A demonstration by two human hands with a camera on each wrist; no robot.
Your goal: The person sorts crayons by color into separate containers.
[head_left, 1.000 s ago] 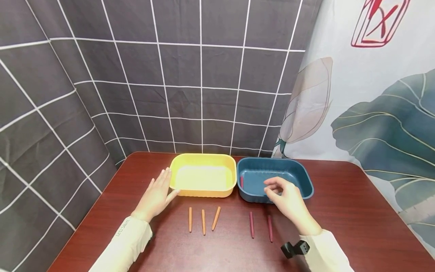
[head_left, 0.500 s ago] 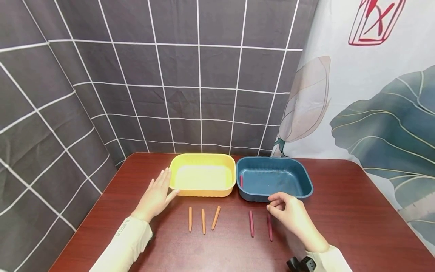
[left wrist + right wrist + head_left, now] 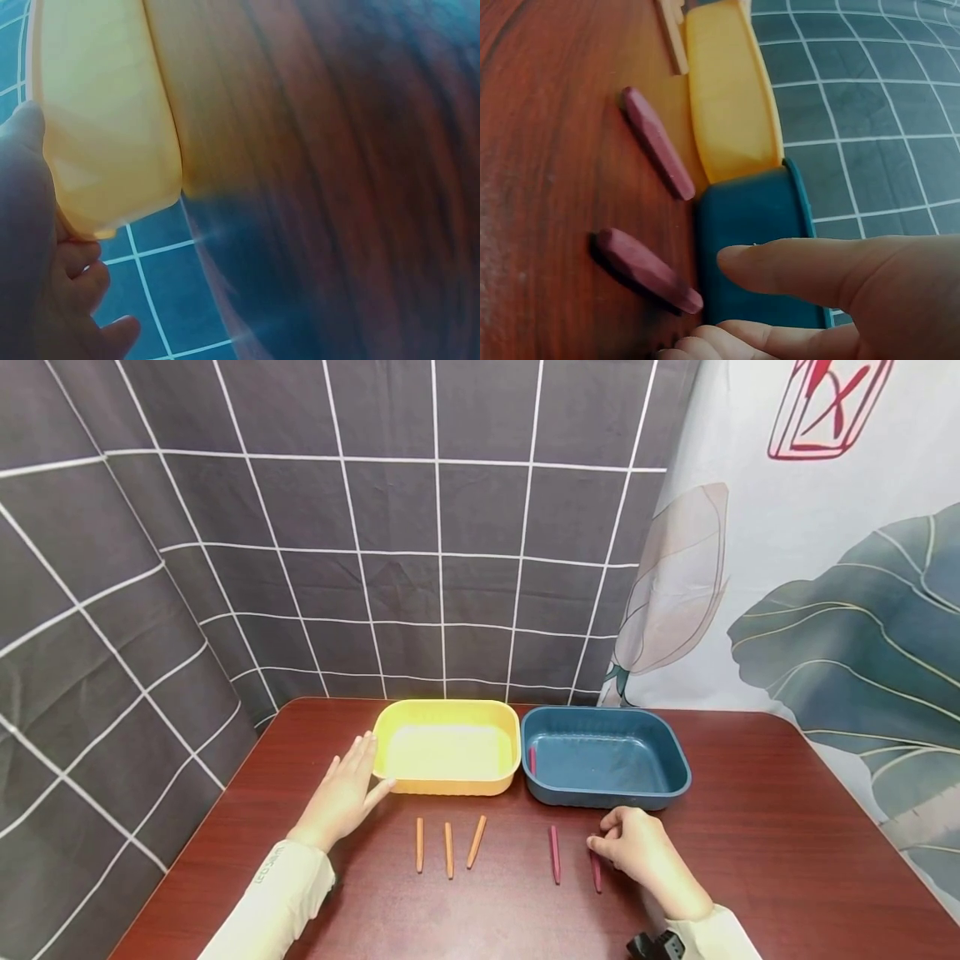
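Your right hand (image 3: 648,857) is nearer, in front of the blue bin (image 3: 588,797) — thumb and fingers parted, pinching nothing. The right maroon crayon (image 3: 597,875) lies from its fingertips back toward you, long axis pointing at the blue bin. Your left hand (image 3: 341,795), fingers straight, rests against the yellow bin (image 3: 453,787), left of the blue bin.

Three orange sticks (image 3: 449,850), three visible red sticks (image 3: 555,855), two bins (image 3: 450,787), two hands (image 3: 341,797)
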